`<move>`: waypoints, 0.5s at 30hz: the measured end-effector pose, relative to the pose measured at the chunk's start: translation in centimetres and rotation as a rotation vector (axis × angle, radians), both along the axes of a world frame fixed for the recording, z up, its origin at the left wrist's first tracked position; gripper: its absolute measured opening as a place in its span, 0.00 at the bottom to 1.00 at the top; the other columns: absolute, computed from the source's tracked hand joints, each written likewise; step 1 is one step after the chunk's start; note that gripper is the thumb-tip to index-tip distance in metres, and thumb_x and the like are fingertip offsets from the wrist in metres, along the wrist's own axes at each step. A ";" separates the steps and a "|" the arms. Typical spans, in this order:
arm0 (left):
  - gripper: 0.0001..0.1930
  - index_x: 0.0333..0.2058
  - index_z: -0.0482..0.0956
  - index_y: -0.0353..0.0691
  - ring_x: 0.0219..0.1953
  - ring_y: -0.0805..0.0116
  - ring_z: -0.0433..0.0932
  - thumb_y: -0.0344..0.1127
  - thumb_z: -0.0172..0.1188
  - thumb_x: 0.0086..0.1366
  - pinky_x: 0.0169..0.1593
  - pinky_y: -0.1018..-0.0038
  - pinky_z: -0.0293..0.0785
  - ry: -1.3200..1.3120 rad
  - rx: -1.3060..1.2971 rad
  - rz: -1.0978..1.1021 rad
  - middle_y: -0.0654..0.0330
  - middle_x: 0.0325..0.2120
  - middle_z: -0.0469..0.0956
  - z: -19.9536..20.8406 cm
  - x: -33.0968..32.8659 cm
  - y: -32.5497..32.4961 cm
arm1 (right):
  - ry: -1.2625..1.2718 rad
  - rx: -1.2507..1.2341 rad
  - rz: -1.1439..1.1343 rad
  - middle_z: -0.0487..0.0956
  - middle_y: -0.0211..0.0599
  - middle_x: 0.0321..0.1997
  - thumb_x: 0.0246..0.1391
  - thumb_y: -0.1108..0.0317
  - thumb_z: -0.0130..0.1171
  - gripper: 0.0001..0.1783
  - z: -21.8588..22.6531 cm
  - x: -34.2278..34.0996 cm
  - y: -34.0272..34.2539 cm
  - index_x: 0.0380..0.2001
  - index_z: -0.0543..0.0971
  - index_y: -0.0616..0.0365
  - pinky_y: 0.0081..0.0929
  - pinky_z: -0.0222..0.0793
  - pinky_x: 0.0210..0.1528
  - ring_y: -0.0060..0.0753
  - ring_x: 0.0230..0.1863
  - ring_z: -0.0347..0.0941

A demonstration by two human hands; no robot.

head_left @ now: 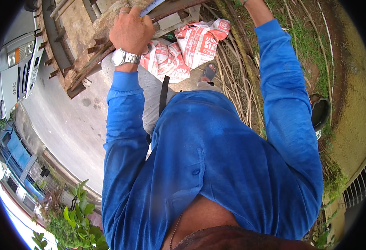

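Observation:
My left hand, with a ring and a metal wristwatch, is closed at the top edge, over a rusty metal frame. From its thumb side a narrow white and blue strip with fine marks, a measuring tape, runs up and out of view. My right forearm, in a blue sleeve, reaches up at the right. A bracelet shows at its wrist; the hand itself is cut off by the top edge.
Red and white printed sacks lie below the frame. Thin sticks or roots run beside them, near a sandalled foot. A white truck stands at the left by the concrete road. Grass borders a wall at right.

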State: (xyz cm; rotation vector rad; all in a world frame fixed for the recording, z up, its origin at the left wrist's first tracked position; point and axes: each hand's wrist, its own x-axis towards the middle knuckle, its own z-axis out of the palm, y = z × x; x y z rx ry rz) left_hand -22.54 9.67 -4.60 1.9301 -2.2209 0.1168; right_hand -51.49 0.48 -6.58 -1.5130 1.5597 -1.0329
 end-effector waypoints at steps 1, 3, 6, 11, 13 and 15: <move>0.14 0.43 0.82 0.48 0.40 0.47 0.81 0.41 0.56 0.60 0.39 0.54 0.79 -0.005 -0.002 -0.008 0.53 0.39 0.80 0.5 -1.0 -0.1 | 0.018 -0.011 -0.008 0.83 0.33 0.21 0.56 0.64 0.66 0.12 0.1 0.1 0.2 0.28 0.85 0.62 0.26 0.72 0.28 0.22 0.23 0.77; 0.14 0.43 0.82 0.48 0.39 0.47 0.82 0.42 0.56 0.60 0.38 0.53 0.79 -0.018 -0.009 -0.024 0.54 0.39 0.80 1.5 -2.7 -0.5 | 0.052 -0.037 -0.025 0.83 0.35 0.22 0.55 0.62 0.66 0.12 0.4 0.2 0.4 0.27 0.85 0.61 0.27 0.72 0.30 0.24 0.23 0.78; 0.18 0.49 0.79 0.45 0.36 0.51 0.81 0.32 0.57 0.59 0.39 0.59 0.78 -0.026 -0.042 -0.083 0.51 0.36 0.80 2.5 -4.5 -1.1 | 0.123 -0.013 -0.072 0.84 0.35 0.22 0.53 0.58 0.67 0.14 0.4 0.2 0.4 0.28 0.86 0.59 0.29 0.73 0.32 0.27 0.25 0.79; 0.30 0.59 0.74 0.56 0.45 0.53 0.78 0.25 0.56 0.57 0.43 0.57 0.75 -0.049 -0.102 -0.203 0.53 0.43 0.78 1.6 -4.8 -1.0 | 0.159 -0.031 -0.116 0.84 0.36 0.24 0.52 0.55 0.67 0.15 0.2 0.5 0.6 0.28 0.87 0.57 0.32 0.75 0.35 0.32 0.27 0.81; 0.32 0.60 0.73 0.58 0.46 0.54 0.78 0.25 0.56 0.56 0.43 0.57 0.75 -0.073 -0.098 -0.195 0.53 0.44 0.78 1.6 -4.9 -1.1 | 0.170 -0.028 -0.115 0.84 0.36 0.24 0.52 0.55 0.67 0.15 0.3 0.5 0.5 0.28 0.87 0.57 0.33 0.75 0.36 0.33 0.28 0.81; 0.34 0.61 0.73 0.60 0.46 0.54 0.77 0.25 0.56 0.55 0.43 0.57 0.75 -0.104 -0.066 -0.198 0.54 0.44 0.78 1.8 -5.0 -1.0 | 0.176 0.015 -0.106 0.85 0.37 0.25 0.52 0.55 0.66 0.15 0.6 0.6 0.6 0.28 0.87 0.57 0.33 0.76 0.37 0.35 0.29 0.82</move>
